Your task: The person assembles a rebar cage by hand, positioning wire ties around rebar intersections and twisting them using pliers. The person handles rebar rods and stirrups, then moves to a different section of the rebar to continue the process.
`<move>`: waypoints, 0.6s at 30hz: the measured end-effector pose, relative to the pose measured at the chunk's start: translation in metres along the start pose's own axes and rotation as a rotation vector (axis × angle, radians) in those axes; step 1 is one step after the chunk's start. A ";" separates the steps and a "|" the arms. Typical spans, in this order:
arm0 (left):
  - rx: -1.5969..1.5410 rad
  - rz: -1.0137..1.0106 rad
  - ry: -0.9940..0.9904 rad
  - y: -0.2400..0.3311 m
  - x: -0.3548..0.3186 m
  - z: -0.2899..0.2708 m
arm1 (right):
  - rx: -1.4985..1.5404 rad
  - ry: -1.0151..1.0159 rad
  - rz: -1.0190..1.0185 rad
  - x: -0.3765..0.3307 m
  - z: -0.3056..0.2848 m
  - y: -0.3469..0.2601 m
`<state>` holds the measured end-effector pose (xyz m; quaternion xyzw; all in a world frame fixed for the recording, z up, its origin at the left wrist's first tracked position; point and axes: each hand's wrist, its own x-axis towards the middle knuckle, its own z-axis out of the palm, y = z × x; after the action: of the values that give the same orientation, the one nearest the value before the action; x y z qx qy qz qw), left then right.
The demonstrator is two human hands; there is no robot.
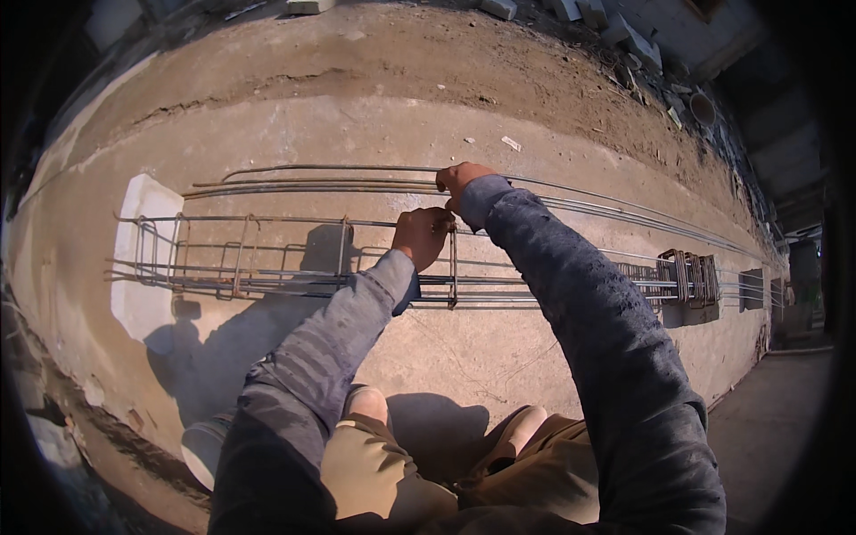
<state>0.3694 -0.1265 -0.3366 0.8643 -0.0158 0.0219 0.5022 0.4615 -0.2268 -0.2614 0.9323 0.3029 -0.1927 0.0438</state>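
A long cage of steel rebar (196,280) with square stirrups lies across the concrete in front of me. At its upper bar, beside a rusty stirrup (453,267), my left hand (422,237) is closed, its fingertips against the top of that stirrup. Just above and to the right, my right hand (465,185) has its fingers curled and closed over the loose long bars (357,185) beyond the cage. What either hand pinches is hidden by the fingers. Something dark blue (408,294) shows below my left wrist.
A white block (147,254) lies under the cage's left end. Bunched stirrups (688,278) sit around the bars at right. A pale bucket (205,450) stands by my left arm. Rubble (624,40) lies at the far right, beyond a strip of dirt (401,62).
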 end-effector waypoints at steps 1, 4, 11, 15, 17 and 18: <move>-0.026 -0.067 0.000 0.001 0.003 0.002 | 0.064 -0.018 0.042 0.002 0.002 -0.001; -0.031 -0.222 -0.027 0.004 0.017 -0.002 | 0.238 -0.010 0.087 0.014 0.010 -0.002; -0.002 -0.096 -0.072 -0.025 0.030 0.004 | 1.642 -0.290 0.205 -0.005 -0.001 0.030; 0.179 -0.069 -0.023 -0.017 0.031 0.007 | 0.613 0.170 -0.039 -0.019 0.044 0.044; 0.118 -0.130 -0.030 -0.015 0.032 0.007 | 0.459 0.090 -0.053 -0.036 0.046 0.023; 0.103 -0.126 -0.014 -0.021 0.032 0.006 | 0.400 0.156 -0.073 -0.041 0.048 0.012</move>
<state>0.4025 -0.1221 -0.3560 0.8884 0.0361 -0.0150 0.4574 0.4224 -0.2686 -0.2901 0.9229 0.2946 -0.1778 -0.1729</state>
